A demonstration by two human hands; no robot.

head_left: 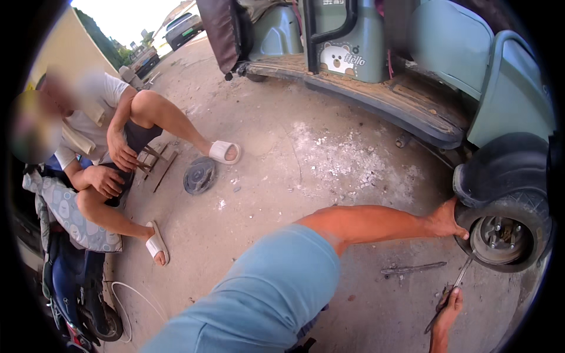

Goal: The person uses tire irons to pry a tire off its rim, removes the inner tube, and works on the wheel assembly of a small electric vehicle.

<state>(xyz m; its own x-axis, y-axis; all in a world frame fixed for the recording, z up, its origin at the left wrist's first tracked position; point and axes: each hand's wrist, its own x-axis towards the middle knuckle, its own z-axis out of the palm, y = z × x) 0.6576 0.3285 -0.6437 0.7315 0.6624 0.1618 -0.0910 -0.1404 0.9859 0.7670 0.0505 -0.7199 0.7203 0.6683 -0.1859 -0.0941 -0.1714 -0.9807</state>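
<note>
A light blue sleeve and bare forearm reach right across the view to my left hand point(448, 222), whose fingers and thumb grip the left side of a black tyre point(532, 220). The tyre is on a wheel whose grey metal rim point(481, 238) shows studs or bolts around the hub. My right hand point(452, 306), below the wheel, is closed around a slim metal bar point(464, 272). The bar's upper tip touches or nearly touches the lower left of the tyre and rim; its dark lower end sticks out past my hand.
A black fender point(503, 167) and green three-wheeler body point(521, 109) stand above the wheel. Another metal bar point(414, 269) lies on the concrete. At the left a seated person point(97, 126) has a black round part point(200, 175) by one foot, near a parked motorbike point(67, 288).
</note>
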